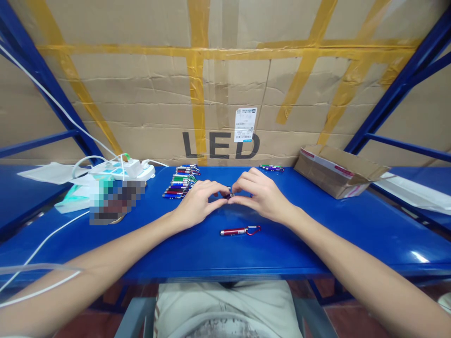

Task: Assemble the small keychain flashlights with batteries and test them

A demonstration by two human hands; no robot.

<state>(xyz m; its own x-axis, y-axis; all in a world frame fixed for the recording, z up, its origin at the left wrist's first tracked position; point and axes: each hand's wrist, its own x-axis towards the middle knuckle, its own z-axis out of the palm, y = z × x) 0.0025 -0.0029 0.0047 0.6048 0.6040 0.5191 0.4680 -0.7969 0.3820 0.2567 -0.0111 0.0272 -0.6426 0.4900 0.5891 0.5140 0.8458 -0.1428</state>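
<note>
Two hands meet mid-surface | cardboard box lies right | row of pen lights lies finished-looking, left | left hand and right hand pinch one small light together | red pen light waits just before them.

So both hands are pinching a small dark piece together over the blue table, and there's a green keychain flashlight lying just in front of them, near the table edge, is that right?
Not quite: the keychain flashlight lying near the table edge is red, not green, as the head view shows. The rest holds: the left hand and right hand pinch a small dark piece together over the blue table.
</note>
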